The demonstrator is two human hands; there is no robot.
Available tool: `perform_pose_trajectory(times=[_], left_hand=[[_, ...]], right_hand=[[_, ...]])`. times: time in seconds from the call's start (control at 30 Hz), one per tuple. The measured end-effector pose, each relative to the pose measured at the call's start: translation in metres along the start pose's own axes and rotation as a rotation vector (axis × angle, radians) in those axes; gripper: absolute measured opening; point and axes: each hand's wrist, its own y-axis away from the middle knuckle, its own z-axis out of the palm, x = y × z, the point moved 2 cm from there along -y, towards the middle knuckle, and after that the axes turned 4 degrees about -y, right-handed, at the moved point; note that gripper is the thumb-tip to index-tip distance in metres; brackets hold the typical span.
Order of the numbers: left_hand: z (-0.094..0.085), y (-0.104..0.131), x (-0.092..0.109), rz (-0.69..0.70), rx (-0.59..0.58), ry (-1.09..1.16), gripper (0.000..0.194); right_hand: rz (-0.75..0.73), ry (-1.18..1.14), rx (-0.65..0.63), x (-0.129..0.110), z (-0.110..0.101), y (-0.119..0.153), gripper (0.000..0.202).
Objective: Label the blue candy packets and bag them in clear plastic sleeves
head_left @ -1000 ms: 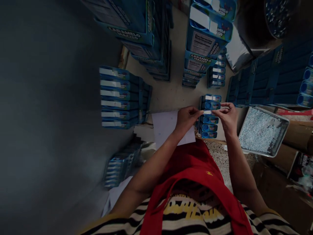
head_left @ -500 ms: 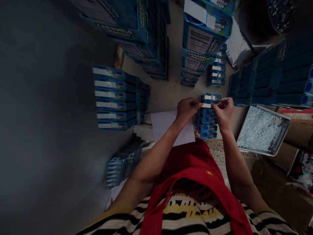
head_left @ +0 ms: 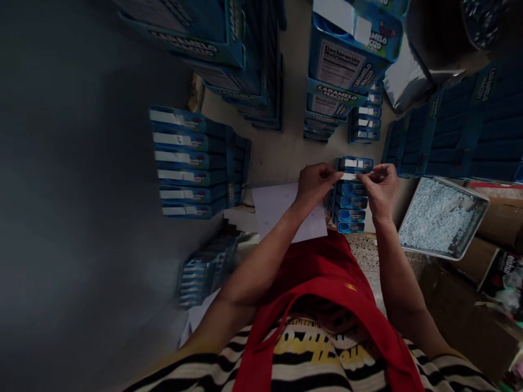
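Note:
A small white label strip (head_left: pixel 349 176) lies across the end of one blue candy box in a short row of boxes (head_left: pixel 352 203). My left hand (head_left: pixel 316 185) pinches the strip's left end between thumb and fingers. At its right end my right hand (head_left: pixel 381 188) is closed, thumb and fingertips against it. The box behind bears a white strip (head_left: pixel 354 163) across its end. Nearer boxes in the row show round blue marks and no strip. A white paper sheet (head_left: pixel 281 212) lies left of the row, under my left wrist.
Tall stacks of blue boxes (head_left: pixel 335 62) stand behind my hands. More boxes with white strips (head_left: pixel 180 163) are at the left, beside a dark wall. At right, a metal tray (head_left: pixel 483 215) holds pale blue pellets, below another long row of boxes (head_left: pixel 445 130).
The view has shifted slightly. Both hands stay at the same box, holding the label strip's ends in nearly the same pose.

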Motion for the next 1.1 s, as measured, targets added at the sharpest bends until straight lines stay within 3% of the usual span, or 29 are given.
perform_pose_trajectory(times=[0.27, 0.5, 0.63, 0.77, 0.87, 1.0, 1.1], left_hand=[[0.003, -0.006, -0.009, -0.042, 0.000, 0.017, 0.023], [0.028, -0.006, -0.032, -0.226, -0.003, 0.340, 0.030], [0.046, -0.007, -0.044, -0.327, 0.055, 0.571, 0.036], [0.058, -0.017, -0.051, -0.297, -0.017, 0.652, 0.037], [0.029, -0.028, -0.057, -0.160, 0.073, 0.343, 0.025], [-0.060, -0.043, -0.071, 0.055, 0.310, -0.340, 0.004], [-0.114, -0.051, -0.090, -0.015, 0.323, -0.491, 0.009]], right_hand=[[-0.034, 0.122, 0.019, 0.002, 0.005, 0.003, 0.039], [-0.113, 0.322, 0.145, 0.006, -0.011, -0.003, 0.052], [0.006, 0.204, 0.079, 0.018, -0.013, -0.011, 0.057], [-0.039, 0.233, 0.068, 0.017, -0.015, -0.015, 0.044], [-0.050, 0.363, 0.022, 0.012, -0.021, -0.016, 0.026], [-0.161, 0.575, 0.046, -0.005, -0.029, -0.004, 0.022], [-0.333, 0.569, 0.055, -0.023, -0.019, 0.020, 0.027]])
